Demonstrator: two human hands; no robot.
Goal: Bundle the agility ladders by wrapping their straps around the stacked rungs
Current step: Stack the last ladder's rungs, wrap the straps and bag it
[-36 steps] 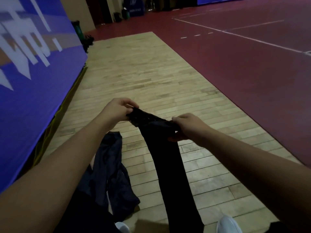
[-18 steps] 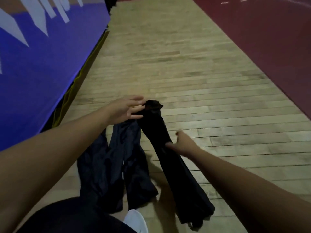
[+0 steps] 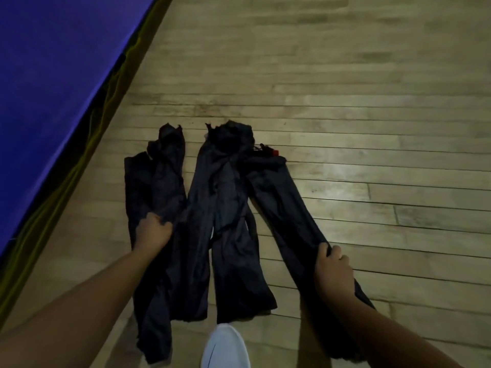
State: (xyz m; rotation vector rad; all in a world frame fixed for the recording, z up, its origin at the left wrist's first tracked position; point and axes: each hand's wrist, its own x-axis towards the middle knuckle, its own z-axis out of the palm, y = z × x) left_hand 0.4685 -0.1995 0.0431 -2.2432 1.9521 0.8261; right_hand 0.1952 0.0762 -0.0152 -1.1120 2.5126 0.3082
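Nearest, at 6 o'clock, I see a white shoe (image 3: pixel 225 346) on the wood floor (image 3: pixel 345 75). At 5 o'clock the right hand (image 3: pixel 333 272) curls its fingers round the right dark bag (image 3: pixel 279 197). At 8 o'clock the left hand (image 3: pixel 154 231) bunches the left dark bag (image 3: pixel 156 176) in closed fingers. The middle bags (image 3: pixel 228 208) lie flat between them. I cannot tell if ladders are inside. A red toggle (image 3: pixel 275 153) sits at their far end. A blue mat (image 3: pixel 53 75) fills 10 o'clock.
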